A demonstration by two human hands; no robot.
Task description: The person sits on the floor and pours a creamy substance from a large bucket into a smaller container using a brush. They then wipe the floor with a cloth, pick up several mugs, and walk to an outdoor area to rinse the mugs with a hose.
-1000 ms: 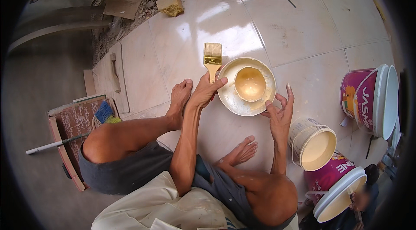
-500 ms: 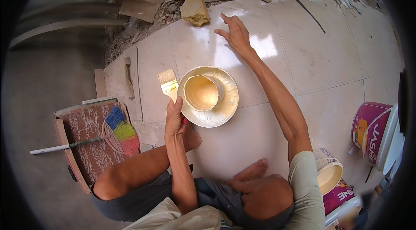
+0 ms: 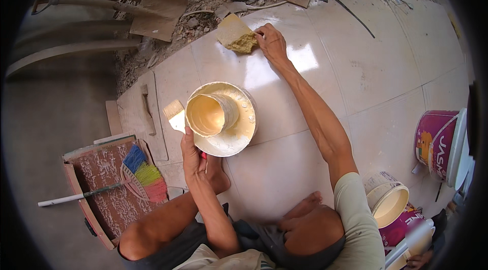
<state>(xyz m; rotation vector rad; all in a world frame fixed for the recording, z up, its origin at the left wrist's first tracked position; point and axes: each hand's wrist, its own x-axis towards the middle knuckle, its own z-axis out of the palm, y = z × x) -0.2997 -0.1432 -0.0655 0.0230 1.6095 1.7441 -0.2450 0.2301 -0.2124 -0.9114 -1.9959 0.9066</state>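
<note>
My left hand (image 3: 194, 157) is closed, gripping a paintbrush (image 3: 176, 119) with pale bristles together with the rim of a cream-smeared round tub (image 3: 235, 144). Inside that tub stands a smaller cup (image 3: 207, 116), coated in the same cream colour. Out ahead, my right hand (image 3: 273, 42) has its fingertips closed on the right edge of a yellow sponge block (image 3: 238, 35) with a torn, crumbly side. The sponge is tilted up off the tiles.
A bristled tray (image 3: 104, 168) at left bears a multicoloured broom (image 3: 142, 172). Beside it lies a handled flat board (image 3: 147, 110). Shovels (image 3: 158, 13) and rubble line the far edge. On the right stand a purple bucket (image 3: 437, 138), a cream bucket (image 3: 384, 196) and another person's hand (image 3: 419, 260).
My right hand has come down onto the sponge and closed its fingers on it; the sponge is now tipped up. The left hand, with tub and brush, has shifted left.
</note>
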